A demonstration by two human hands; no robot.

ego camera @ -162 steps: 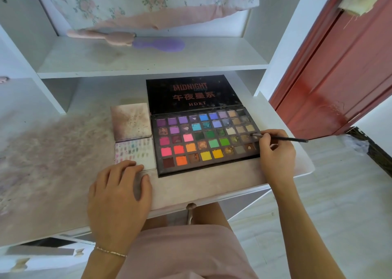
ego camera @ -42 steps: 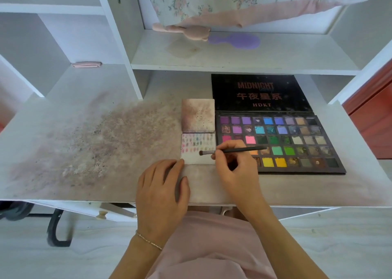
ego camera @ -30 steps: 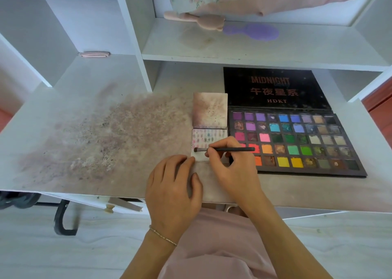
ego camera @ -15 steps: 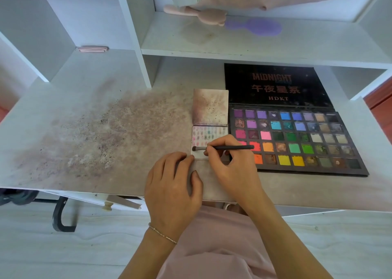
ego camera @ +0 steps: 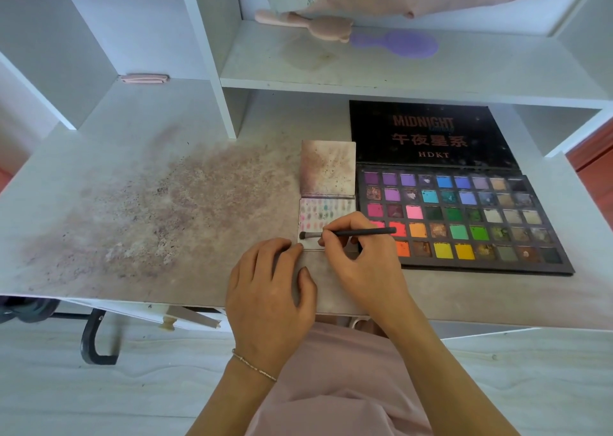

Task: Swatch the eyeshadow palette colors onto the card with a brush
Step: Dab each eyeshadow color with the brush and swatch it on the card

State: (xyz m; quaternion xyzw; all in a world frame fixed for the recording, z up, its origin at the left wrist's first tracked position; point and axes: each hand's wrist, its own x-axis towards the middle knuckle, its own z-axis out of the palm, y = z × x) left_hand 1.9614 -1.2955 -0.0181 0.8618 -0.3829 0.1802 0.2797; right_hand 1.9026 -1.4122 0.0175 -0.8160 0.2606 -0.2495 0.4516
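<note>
The card (ego camera: pixel 326 216), a small white sheet with rows of pink, green and grey swatches on its far part, lies flat on the desk (ego camera: pixel 139 210) just left of the eyeshadow palette (ego camera: pixel 464 220). Touching its far edge is a second square card (ego camera: pixel 327 167), smudged brownish pink. The brush (ego camera: pixel 348 234), thin and dark, lies almost level over the near part of the swatch card, its bristle tip pointing left at the card's left edge. The right hand (ego camera: pixel 361 263) pinches the brush between thumb and forefinger close to the bristle end, the other fingers curled beneath, and covers the card's near right corner. The left hand (ego camera: pixel 268 293) lies flat on the desk just near and left of the card, fingers relaxed and loosely together, fingertips at the card's near left corner; a thin bracelet (ego camera: pixel 253 365) circles its wrist.

The palette is open, its black lid lying flat on the far side and printed "MIDNIGHT" and "HDKT", its pans in purples, blues, pinks, greens, oranges, yellows and browns. Left of the cards the desk is stained with pinkish powder. On the shelf (ego camera: pixel 398 70) beyond lie a pink hairbrush (ego camera: pixel 311 26) and a purple hairbrush (ego camera: pixel 398 44).
</note>
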